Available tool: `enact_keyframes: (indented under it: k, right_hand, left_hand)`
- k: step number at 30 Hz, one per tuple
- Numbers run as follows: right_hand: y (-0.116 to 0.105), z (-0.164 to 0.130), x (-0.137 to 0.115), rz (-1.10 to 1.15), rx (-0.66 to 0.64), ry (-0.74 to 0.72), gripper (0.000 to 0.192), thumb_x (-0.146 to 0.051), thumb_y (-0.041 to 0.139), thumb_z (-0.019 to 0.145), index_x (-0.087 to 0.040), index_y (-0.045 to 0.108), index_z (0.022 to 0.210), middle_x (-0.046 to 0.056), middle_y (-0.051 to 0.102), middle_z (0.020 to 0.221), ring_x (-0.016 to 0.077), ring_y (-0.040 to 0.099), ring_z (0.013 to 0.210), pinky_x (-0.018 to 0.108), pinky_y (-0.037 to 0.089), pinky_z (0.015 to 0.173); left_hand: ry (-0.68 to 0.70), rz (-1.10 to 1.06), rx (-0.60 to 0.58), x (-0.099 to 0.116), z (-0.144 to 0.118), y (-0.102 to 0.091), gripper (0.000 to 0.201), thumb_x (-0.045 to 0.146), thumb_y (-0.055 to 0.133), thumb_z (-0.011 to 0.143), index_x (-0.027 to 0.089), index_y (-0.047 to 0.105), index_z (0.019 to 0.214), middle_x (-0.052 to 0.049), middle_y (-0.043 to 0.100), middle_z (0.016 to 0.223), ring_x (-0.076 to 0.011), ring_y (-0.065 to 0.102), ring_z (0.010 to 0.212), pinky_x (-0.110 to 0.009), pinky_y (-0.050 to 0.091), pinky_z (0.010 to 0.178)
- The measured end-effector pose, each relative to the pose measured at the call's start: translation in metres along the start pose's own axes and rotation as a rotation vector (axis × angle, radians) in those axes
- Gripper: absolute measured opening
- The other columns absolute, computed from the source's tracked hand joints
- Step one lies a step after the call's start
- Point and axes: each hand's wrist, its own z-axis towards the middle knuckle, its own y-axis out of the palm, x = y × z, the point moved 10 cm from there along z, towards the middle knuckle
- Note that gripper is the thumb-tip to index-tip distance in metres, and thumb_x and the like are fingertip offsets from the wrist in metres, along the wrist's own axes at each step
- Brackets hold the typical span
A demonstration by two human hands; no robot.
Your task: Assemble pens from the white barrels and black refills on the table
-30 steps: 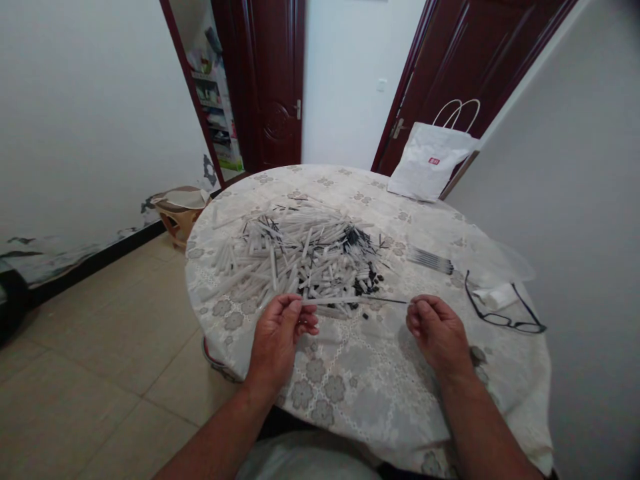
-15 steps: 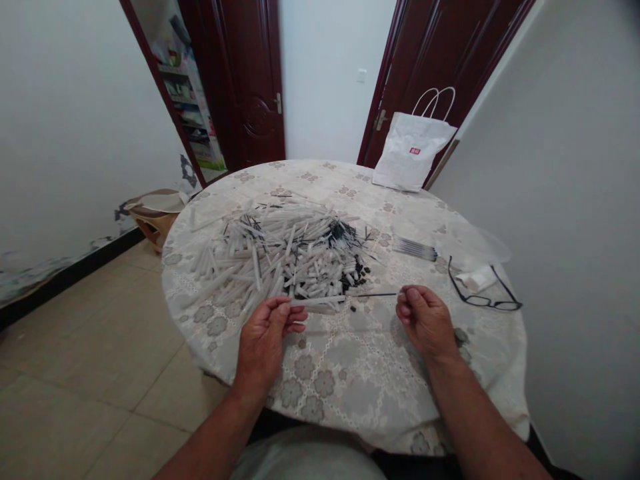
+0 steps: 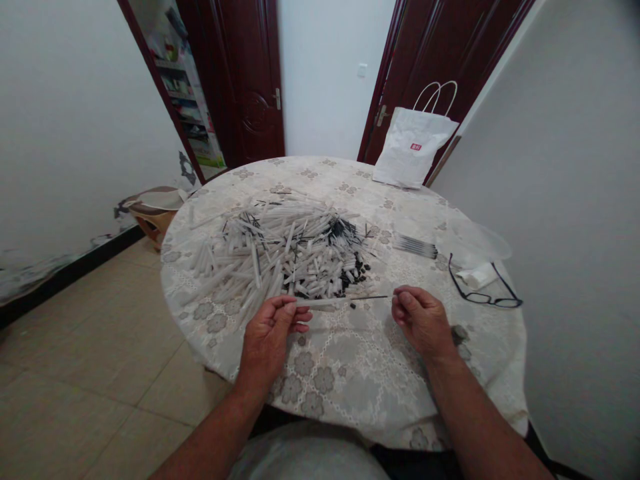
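Two hands work above the table (image 3: pixel 350 373): the left hand (image 3: pixel 270 333) pinches a white tube (image 3: pixel 320 301), the right hand (image 3: pixel 420 320) pinches a thin refill (image 3: pixel 373 297) entering it, best kept level, aligned, and pushed gently.

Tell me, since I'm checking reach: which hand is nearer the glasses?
Right. The right hand lies just left of the glasses, apart from them; the left hand is across the table, farther left, by the tube pile.
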Motion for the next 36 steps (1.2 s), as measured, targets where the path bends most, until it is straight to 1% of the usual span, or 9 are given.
enact_keyframes:
  k: [6,8,12,16,20,23,29,33,36]
  right_hand:
    - [0.029,-0.016,0.021,-0.08,-0.275,0.147,0.026,-0.037,0.083,0.075,-0.019,0.078,0.093,0.007,0.073,0.079,0.0152,0.062,0.056,0.025,0.047,0.043]
    - [0.04,-0.022,0.028,-0.075,-0.352,0.197,0.028,-0.038,0.084,0.074,-0.019,0.077,0.092,0.007,0.073,0.078,0.0157,0.062,0.056,0.025,0.046,0.043]
    - [0.055,-0.031,0.036,-0.11,-0.424,0.256,0.023,-0.034,0.085,0.075,-0.02,0.071,0.087,-0.001,0.065,0.061,0.0121,0.056,0.048,0.022,0.044,0.044]
    - [0.076,-0.043,0.039,-0.224,-0.588,0.328,0.025,-0.036,0.085,0.075,-0.019,0.069,0.084,0.0,0.065,0.065,0.0119,0.058,0.051,0.022,0.045,0.047]
    - [0.093,-0.046,0.036,-0.325,-0.671,0.341,0.028,-0.038,0.086,0.073,-0.018,0.069,0.082,-0.001,0.065,0.066,0.0115,0.058,0.052,0.022,0.046,0.05]
    - [0.106,-0.042,0.034,-0.375,-0.707,0.315,0.027,-0.039,0.085,0.075,-0.017,0.07,0.084,-0.001,0.065,0.067,0.0113,0.057,0.054,0.022,0.046,0.051]
    - [0.12,-0.021,0.023,-0.424,-0.705,0.179,0.027,-0.042,0.081,0.078,-0.019,0.071,0.087,0.001,0.067,0.072,0.0119,0.056,0.058,0.023,0.044,0.055]
    - [0.098,0.001,-0.004,-0.724,-0.511,-0.137,0.018,-0.039,0.072,0.087,-0.021,0.072,0.094,0.002,0.069,0.077,0.0158,0.061,0.066,0.027,0.047,0.063]
    - [0.092,-0.002,-0.012,-1.058,-0.504,-0.37,0.012,-0.031,0.065,0.091,-0.022,0.071,0.091,0.003,0.069,0.08,0.0185,0.061,0.073,0.03,0.045,0.07]
  left_hand:
    - [-0.016,-0.002,-0.139,0.0,-0.008,0.02,0.031,0.042,0.07,0.088,0.016,0.065,0.102,-0.007,0.076,0.088,-0.0207,0.074,0.079,-0.031,0.061,0.066]
    - [-0.037,-0.025,-0.186,-0.002,-0.009,0.025,0.03,0.041,0.073,0.086,0.015,0.067,0.1,-0.007,0.076,0.084,-0.0193,0.073,0.075,-0.029,0.06,0.064]
    - [-0.126,-0.172,-0.236,-0.011,-0.009,0.028,0.03,0.039,0.077,0.082,0.015,0.07,0.097,-0.008,0.074,0.084,-0.0172,0.07,0.07,-0.028,0.059,0.059]
    - [-0.214,-0.334,-0.26,-0.018,-0.006,0.029,0.032,0.04,0.081,0.079,0.014,0.071,0.096,-0.006,0.07,0.081,-0.0159,0.068,0.068,-0.026,0.058,0.055]
    - [-0.239,-0.364,-0.278,-0.019,-0.003,0.03,0.032,0.042,0.079,0.081,0.015,0.071,0.096,-0.004,0.067,0.078,-0.0159,0.068,0.068,-0.026,0.059,0.055]
    - [-0.236,-0.29,-0.327,-0.018,-0.004,0.038,0.031,0.04,0.078,0.082,0.015,0.07,0.098,-0.005,0.069,0.081,-0.0177,0.07,0.074,-0.027,0.06,0.058]
    - [-0.222,-0.227,-0.453,-0.012,-0.004,0.07,0.029,0.04,0.074,0.086,0.015,0.064,0.098,-0.009,0.073,0.091,-0.022,0.074,0.082,-0.031,0.061,0.065]
    - [-0.188,-0.275,-0.346,-0.005,0.014,0.073,0.03,0.038,0.075,0.085,0.015,0.063,0.101,-0.009,0.074,0.092,-0.0226,0.075,0.085,-0.03,0.062,0.068]
    - [-0.182,-0.298,-0.274,-0.006,0.026,0.072,0.031,0.037,0.077,0.083,0.015,0.063,0.101,-0.008,0.075,0.089,-0.0229,0.075,0.084,-0.03,0.061,0.067]
